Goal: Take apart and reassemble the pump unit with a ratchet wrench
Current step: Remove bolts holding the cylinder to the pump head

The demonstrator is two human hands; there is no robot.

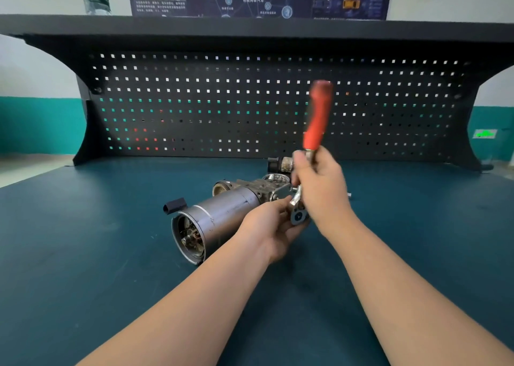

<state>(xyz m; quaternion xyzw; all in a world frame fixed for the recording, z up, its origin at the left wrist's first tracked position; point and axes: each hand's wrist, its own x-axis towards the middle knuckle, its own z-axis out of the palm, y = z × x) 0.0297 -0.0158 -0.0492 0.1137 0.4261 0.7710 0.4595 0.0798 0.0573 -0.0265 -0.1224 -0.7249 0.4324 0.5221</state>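
- The dark green workbench [111, 254] is filling the lower frame, a black pegboard [250, 101] standing behind.
- The pump unit [222, 215] is lying at centre, its open end showing windings.
- The left hand [269, 226] is gripping the pump unit's flange.
- The right hand [319, 190] is clasping the ratchet wrench [317, 118], red handle pointing up.

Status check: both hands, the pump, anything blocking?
Right hand grips ratchet wrench, handle up. Left hand holds pump unit on bench. Nothing blocking.
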